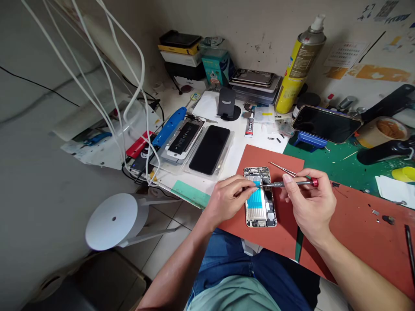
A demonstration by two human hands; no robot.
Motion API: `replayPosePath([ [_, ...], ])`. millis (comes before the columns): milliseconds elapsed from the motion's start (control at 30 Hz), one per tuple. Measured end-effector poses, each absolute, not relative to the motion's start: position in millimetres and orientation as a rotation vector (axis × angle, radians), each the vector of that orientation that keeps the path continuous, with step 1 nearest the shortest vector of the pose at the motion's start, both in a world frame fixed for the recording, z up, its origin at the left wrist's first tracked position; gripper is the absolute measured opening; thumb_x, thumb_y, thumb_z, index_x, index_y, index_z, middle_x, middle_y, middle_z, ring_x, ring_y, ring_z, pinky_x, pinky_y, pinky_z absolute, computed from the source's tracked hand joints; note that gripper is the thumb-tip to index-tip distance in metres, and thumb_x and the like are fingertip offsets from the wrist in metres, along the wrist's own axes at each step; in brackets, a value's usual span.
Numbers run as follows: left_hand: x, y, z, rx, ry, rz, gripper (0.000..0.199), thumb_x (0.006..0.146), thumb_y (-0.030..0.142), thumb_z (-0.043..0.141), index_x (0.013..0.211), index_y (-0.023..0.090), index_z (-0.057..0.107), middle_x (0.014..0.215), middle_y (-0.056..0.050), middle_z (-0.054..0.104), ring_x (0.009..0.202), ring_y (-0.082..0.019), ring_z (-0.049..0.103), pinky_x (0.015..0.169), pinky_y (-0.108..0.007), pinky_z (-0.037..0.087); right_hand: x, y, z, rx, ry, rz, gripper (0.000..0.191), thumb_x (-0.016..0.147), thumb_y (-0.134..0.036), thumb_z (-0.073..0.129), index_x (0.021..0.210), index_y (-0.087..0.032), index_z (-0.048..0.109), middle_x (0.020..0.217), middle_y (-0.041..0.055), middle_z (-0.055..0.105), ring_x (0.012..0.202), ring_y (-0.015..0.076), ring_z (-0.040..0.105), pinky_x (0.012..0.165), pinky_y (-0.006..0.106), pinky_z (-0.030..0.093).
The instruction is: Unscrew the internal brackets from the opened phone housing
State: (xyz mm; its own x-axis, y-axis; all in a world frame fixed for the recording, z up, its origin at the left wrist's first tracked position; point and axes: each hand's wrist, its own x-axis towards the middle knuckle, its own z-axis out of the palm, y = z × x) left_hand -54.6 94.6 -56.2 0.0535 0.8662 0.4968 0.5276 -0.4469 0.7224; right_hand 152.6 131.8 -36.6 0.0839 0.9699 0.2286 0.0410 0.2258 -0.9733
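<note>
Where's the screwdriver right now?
The screwdriver is in the right hand, right of centre in the head view, its tip over the opened phone.

The screwdriver (278, 185) and tweezers (281, 168) are smooth metal. The open phone (264, 205) shows ribbed metal under tape (254, 200), perhaps plastic film. At the bench's (239, 147) front edge, the mat (288, 233) is matt. Toward the left edge, the screen (210, 150) is glossy; by the back edge, the can (295, 75) is shiny.

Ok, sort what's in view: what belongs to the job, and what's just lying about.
Seemingly in the job: opened phone, screwdriver in the right hand, tweezers, red mat.

Seemingly just lying about: spray can, teal box, phone stand.
</note>
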Motion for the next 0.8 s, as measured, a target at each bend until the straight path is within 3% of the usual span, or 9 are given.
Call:
replayPosePath([
  [800,-56.4,94.4,-55.4,2.045,1.367,1.364,0.006,0.098,0.015,0.074,0.101,0.020,0.077,0.093,-0.003,0.080,0.078,-0.013,0.076,0.069,-0.024,0.060,153.0,122.7,-34.8,-1.075,-1.357,0.784,0.028,0.089,-0.022,0.087,0.104,-0.022,0.063,0.071,-0.0045,0.074,0.050,0.0143,0.071,0.047,0.025,0.061],
])
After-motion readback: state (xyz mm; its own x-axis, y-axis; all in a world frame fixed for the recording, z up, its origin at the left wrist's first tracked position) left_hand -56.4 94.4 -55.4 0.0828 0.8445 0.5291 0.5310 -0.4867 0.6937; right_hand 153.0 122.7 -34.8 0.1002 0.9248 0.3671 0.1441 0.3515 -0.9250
